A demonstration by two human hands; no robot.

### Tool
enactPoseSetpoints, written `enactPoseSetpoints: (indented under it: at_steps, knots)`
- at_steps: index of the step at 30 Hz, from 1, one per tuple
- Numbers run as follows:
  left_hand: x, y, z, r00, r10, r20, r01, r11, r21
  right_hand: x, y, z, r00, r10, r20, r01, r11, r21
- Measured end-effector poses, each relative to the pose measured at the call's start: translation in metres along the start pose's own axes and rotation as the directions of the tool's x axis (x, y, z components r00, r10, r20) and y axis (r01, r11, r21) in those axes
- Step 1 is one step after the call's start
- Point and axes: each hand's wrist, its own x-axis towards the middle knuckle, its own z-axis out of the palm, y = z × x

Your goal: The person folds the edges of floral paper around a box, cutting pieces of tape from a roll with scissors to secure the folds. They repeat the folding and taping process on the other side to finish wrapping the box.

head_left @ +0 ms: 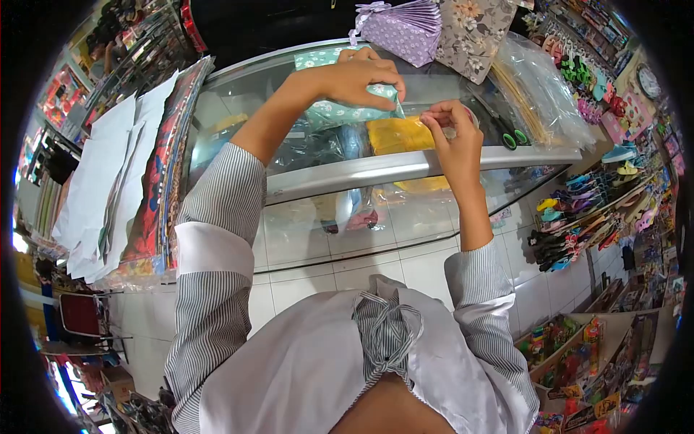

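Mint-green wrapping paper point(336, 113) with white flowers lies on the glass counter, folded up into a bundle. My left hand point(359, 81) is curled over it from above, fingers gripping its folded upper part. Just right of the bundle, my right hand point(457, 130) is raised with thumb and forefinger pinched together. What looks like a small roll of clear tape point(450, 133) shows partly in its palm; the fingers hide most of it. A thin see-through strip seems to run from the pinch towards the paper's corner.
The glass display counter point(347, 170) holds a yellow packet point(401, 135) under its top. Green-handled scissors point(510, 137), wooden sticks point(522, 101) and plastic bags point(560, 108) lie right. A pleated purple floral wrap point(401, 30) stands behind. White sheets point(97, 173) lie left.
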Motion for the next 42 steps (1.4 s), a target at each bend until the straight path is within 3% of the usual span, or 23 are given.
enactPoseSetpoints:
  at_steps: [3, 6, 9, 12, 15, 18, 24, 27, 30, 36, 42]
  knots:
    - [0.003, -0.009, 0.001, 0.998, 0.018, 0.058, -0.017, 1.000, -0.016, -0.003, -0.003, -0.002, 1.000, 0.015, -0.005, -0.015, 1.000, 0.026]
    - [0.004, -0.014, 0.015, 0.971, 0.191, -0.143, -0.194, 0.981, -0.005, -0.005, -0.005, -0.004, 0.999, 0.034, -0.006, -0.034, 0.999, 0.034]
    - [0.008, -0.014, 0.004, 0.986, 0.148, 0.073, -0.132, 0.972, -0.194, -0.008, -0.006, -0.005, 0.999, 0.046, 0.000, -0.046, 0.998, 0.044]
    - [0.004, -0.018, 0.002, 0.980, 0.161, 0.113, -0.140, 0.975, -0.173, -0.012, -0.009, -0.009, 0.998, 0.055, 0.009, -0.056, 0.996, 0.066]
    - [0.003, -0.029, -0.005, 0.968, 0.207, 0.144, -0.120, 0.879, -0.461, -0.015, -0.014, -0.012, 0.999, 0.048, 0.009, -0.049, 0.996, 0.070]
    - [0.004, -0.030, -0.009, 0.952, 0.212, 0.222, -0.124, 0.927, -0.355, -0.017, -0.016, -0.015, 0.999, 0.040, 0.013, -0.041, 0.996, 0.078]
    - [0.012, -0.031, -0.013, 0.904, 0.354, 0.241, -0.261, 0.902, -0.344, -0.020, -0.016, -0.014, 0.999, 0.046, 0.009, -0.046, 0.995, 0.086]
    - [0.008, -0.019, -0.012, 0.969, 0.163, 0.186, -0.101, 0.948, -0.300, -0.021, -0.016, -0.013, 0.998, 0.060, 0.015, -0.061, 0.993, 0.097]
    - [0.010, -0.013, -0.011, 0.962, 0.174, 0.209, -0.140, 0.976, -0.170, -0.022, -0.015, -0.014, 0.998, 0.067, 0.019, -0.069, 0.992, 0.101]
    - [0.007, -0.017, 0.008, 0.985, 0.169, 0.042, -0.165, 0.984, -0.072, -0.020, -0.013, -0.012, 0.997, 0.072, 0.017, -0.074, 0.992, 0.103]
    - [0.011, -0.019, 0.012, 0.985, 0.147, -0.085, -0.163, 0.961, -0.223, 0.001, -0.003, -0.006, 0.996, 0.048, 0.075, -0.047, 0.999, -0.013]
